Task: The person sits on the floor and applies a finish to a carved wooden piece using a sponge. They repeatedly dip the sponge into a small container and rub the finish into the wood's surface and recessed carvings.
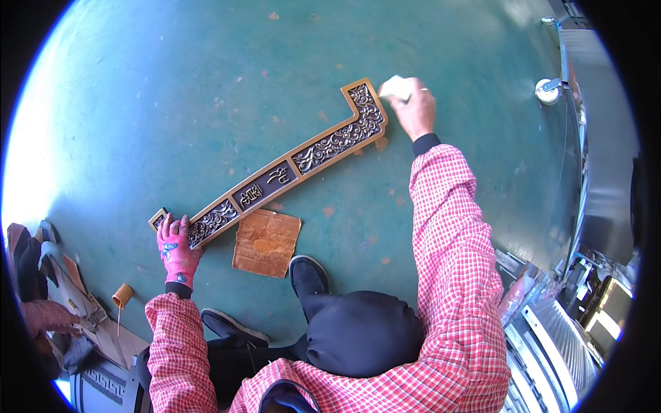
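Observation:
A long ornamental panel (279, 173) with a gold-coloured rim, dark ground and raised scrollwork lies slantwise on the green floor, both ends turned up. My left hand (177, 249), in a pink patterned glove, has its fingers wrapped over the panel's left end. Beside the panel's far right corner is my bare right hand (416, 110), pinching a white wad (396, 87); whether it is cloth or sponge I cannot tell. Just below the panel lies a square brown board (267, 242) bearing an orange-brown smear.
My dark shoe (308, 275) stands close to the board. At left are a small tan cup (122, 296) with a thin stick and another person's sleeve (48, 316). A white caster wheel (548, 92) and metal sheets edge the right, with ribbed metal parts (561, 337) lower down.

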Demonstrator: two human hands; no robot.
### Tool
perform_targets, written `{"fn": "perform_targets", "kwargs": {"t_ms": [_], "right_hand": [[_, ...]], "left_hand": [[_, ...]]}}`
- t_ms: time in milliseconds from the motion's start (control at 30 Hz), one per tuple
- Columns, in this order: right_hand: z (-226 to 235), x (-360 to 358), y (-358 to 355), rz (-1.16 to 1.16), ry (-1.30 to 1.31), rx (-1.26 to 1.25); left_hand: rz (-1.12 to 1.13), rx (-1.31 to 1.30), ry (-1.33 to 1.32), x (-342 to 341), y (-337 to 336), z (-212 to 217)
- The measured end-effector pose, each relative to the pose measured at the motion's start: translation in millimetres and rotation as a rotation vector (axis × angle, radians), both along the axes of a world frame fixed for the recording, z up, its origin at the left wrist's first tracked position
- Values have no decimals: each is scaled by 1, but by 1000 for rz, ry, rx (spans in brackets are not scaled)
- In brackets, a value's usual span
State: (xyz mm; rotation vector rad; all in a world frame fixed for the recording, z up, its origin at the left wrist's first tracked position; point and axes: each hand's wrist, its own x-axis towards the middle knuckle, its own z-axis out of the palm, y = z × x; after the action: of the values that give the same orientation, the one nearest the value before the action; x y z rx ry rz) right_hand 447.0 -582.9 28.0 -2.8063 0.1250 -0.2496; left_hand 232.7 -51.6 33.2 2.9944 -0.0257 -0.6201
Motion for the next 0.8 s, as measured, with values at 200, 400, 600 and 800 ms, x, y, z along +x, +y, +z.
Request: {"fn": "perform_targets", "kwargs": {"t_ms": [200, 400, 600, 800], "right_hand": [[1, 18, 10, 30, -75, -29], [5, 20, 47, 282, -133, -97], [-1, 26, 53, 212, -109, -69], [12, 8, 65, 499, -137, -78]], "left_hand": [[-2, -15, -7, 0, 1, -2], [-4, -23, -22, -2, 4, -5], [-1, -27, -25, -1, 2, -4], [-7, -36, -38, -3, 6, -5]]}}
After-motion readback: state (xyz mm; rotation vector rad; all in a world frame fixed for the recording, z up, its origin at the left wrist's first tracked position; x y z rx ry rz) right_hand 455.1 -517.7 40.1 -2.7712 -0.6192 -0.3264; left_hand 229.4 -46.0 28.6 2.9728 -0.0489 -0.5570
